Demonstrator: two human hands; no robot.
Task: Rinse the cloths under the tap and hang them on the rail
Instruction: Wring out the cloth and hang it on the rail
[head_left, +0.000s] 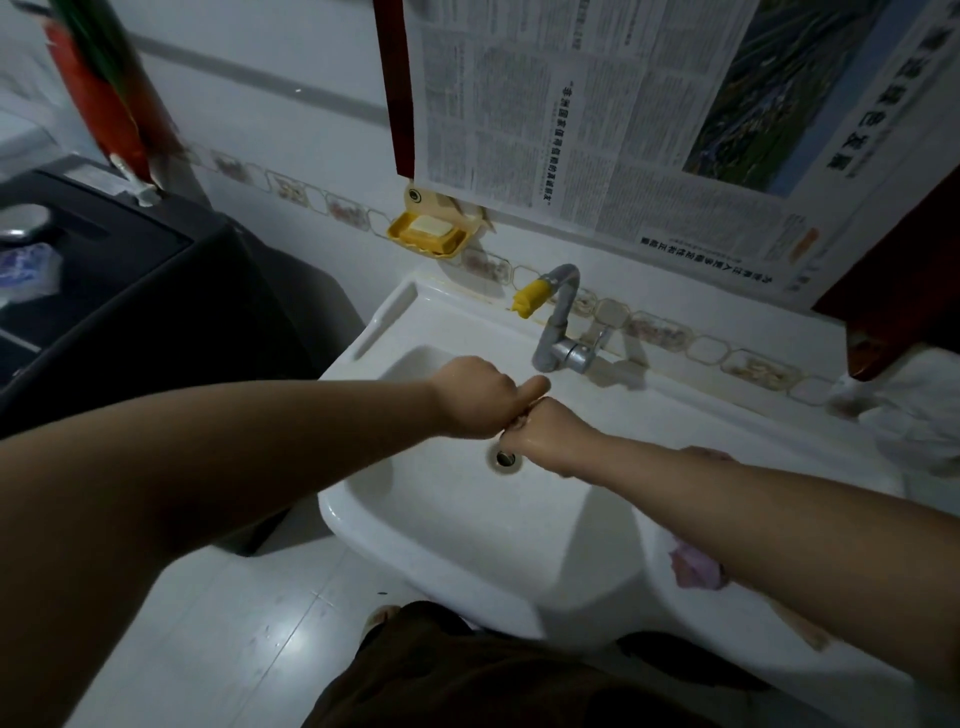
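Both hands, left hand (475, 397) and right hand (545, 434), are clenched knuckle to knuckle over the drain of the white ceramic basin (447, 525), seemingly wringing something hidden between them, while a pink crumpled cloth (693, 566) waits at the basin's front right rim.

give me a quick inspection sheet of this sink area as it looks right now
surface: white basin, drain uncovered, no running water visible
job's things: grey tap with yellow nozzle; pinkish cloth under the right forearm; white cloth at far right; rail not seen
clutter: yellow soap dish holding a soap bar
grippers: left hand and right hand fisted, touching above the drain; whether they hold anything is unclear
cables: nothing seen
surroundings: newspaper on tiled wall, dark machine at left
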